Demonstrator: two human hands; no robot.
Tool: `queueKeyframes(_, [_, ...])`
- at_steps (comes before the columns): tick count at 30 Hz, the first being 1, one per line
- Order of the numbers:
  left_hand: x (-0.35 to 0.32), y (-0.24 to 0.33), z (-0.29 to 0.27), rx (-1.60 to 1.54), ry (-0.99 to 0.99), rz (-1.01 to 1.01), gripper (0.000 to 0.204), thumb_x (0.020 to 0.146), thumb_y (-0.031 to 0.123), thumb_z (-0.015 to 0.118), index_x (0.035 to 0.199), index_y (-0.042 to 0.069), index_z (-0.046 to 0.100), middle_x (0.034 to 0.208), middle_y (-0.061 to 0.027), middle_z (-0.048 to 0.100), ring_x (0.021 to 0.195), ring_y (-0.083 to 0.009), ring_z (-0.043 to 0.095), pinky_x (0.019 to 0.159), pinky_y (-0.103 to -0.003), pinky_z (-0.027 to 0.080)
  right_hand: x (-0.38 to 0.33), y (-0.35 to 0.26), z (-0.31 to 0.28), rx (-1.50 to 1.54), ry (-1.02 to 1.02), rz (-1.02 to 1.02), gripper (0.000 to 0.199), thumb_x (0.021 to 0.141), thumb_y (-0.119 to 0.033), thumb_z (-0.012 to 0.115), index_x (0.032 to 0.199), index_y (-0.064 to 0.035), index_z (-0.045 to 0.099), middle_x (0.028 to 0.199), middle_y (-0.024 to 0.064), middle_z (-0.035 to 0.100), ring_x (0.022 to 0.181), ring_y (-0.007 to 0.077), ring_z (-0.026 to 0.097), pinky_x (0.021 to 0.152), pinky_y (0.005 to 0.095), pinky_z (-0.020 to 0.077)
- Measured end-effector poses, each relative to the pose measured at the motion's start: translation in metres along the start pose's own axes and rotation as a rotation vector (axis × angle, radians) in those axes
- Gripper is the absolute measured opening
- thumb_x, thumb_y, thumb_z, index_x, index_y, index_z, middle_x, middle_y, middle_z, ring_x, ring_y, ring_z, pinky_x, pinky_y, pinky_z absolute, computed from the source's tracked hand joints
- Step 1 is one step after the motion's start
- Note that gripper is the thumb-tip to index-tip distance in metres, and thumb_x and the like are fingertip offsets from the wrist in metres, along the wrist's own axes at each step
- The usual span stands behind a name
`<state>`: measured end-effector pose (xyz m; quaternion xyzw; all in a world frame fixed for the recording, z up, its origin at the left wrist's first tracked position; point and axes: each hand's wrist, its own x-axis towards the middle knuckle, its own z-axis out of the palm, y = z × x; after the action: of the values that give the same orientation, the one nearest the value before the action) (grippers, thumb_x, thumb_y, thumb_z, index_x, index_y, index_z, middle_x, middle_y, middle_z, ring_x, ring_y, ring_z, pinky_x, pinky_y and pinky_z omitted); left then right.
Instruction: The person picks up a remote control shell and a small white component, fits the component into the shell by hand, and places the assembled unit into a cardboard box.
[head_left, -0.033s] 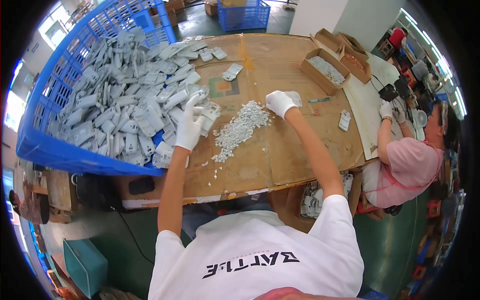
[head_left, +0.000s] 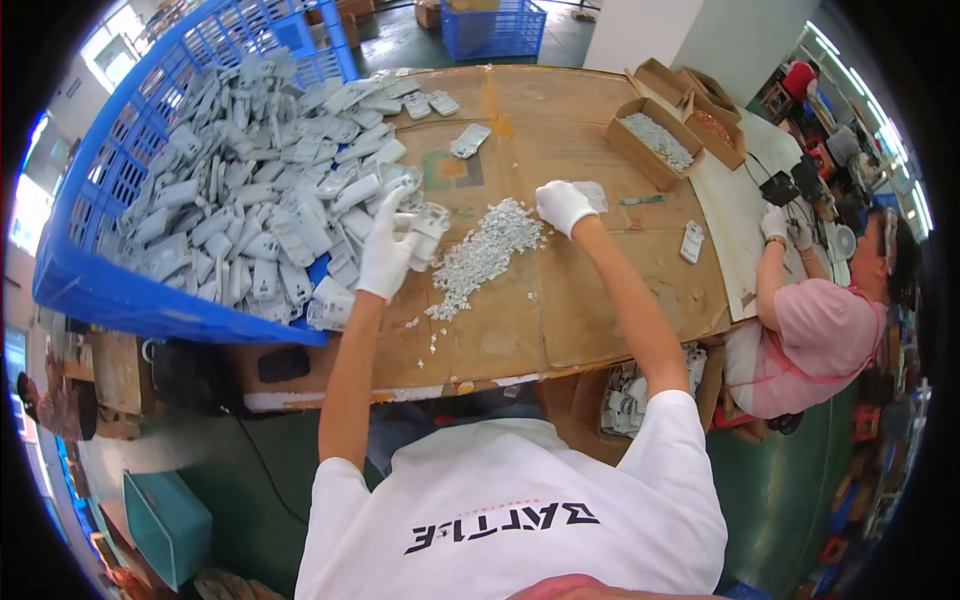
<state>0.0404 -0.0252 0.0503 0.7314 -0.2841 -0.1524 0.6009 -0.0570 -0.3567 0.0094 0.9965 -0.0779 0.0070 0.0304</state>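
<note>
My left hand (head_left: 386, 247), in a white glove, grips a light grey plastic housing (head_left: 430, 228) between thumb and fingers, at the right edge of a large heap of similar grey housings (head_left: 265, 220). To its right, a pile of small whitish parts (head_left: 487, 250) is spread on the cardboard-covered table (head_left: 600, 290). My right hand (head_left: 564, 207), also gloved, is closed just beyond the right end of that pile. What its fingers hold, if anything, is too small to see. A flat translucent piece (head_left: 594, 196) lies against its far side.
A blue crate (head_left: 180, 315) lies tipped at the left with housings spilling out. Open cardboard boxes (head_left: 652, 172) of small parts stand at the far right. Single housings (head_left: 691, 242) and a thin green strip (head_left: 643, 200) lie right of my right hand. A co-worker (head_left: 815, 330) sits on the right.
The whole view has shifted slightly. My left hand has moved a little to the right, and the housing in it has turned slightly. My right hand stays closed by the pile.
</note>
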Motion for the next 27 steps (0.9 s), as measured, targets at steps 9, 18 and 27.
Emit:
queueKeyframes(9, [-0.05,0.021,0.041,-0.096,0.004,-0.044,0.063,0.077,-0.003,0.06,0.138,0.007,0.057,0.106,-0.0105,0.066,0.09,-0.0168,0.065,0.083,-0.03,0.053,-0.074,-0.147,-0.095,1.143,0.525,0.041,0.01,0.085,-0.005,0.071,0.095,-0.0053,0.073,0.082,0.0102,0.069,0.068,0.0163,0.066,0.064,0.0284,0.052])
queueKeyframes(18, [-0.081,0.052,0.052,0.009,0.197,0.093,0.047,0.079,0.001,0.063,0.126,0.007,0.061,0.112,-0.0139,0.07,0.103,-0.0256,0.069,0.091,-0.035,0.053,-0.086,-0.191,-0.084,0.722,0.824,-0.057,0.015,0.079,-0.001,0.074,0.092,-0.0079,0.069,0.093,0.0081,0.057,0.09,0.0271,0.059,0.077,0.036,0.049])
queueKeyframes(27, [-0.09,0.062,0.056,0.02,0.301,0.135,0.038,0.087,0.006,0.067,0.125,0.005,0.062,0.112,-0.0107,0.071,0.104,-0.0199,0.07,0.089,-0.032,0.054,-0.097,-0.202,-0.093,0.723,0.86,-0.049,0.016,0.079,0.003,0.074,0.091,-0.0058,0.069,0.099,0.0101,0.056,0.093,0.0256,0.059,0.078,0.0353,0.0499])
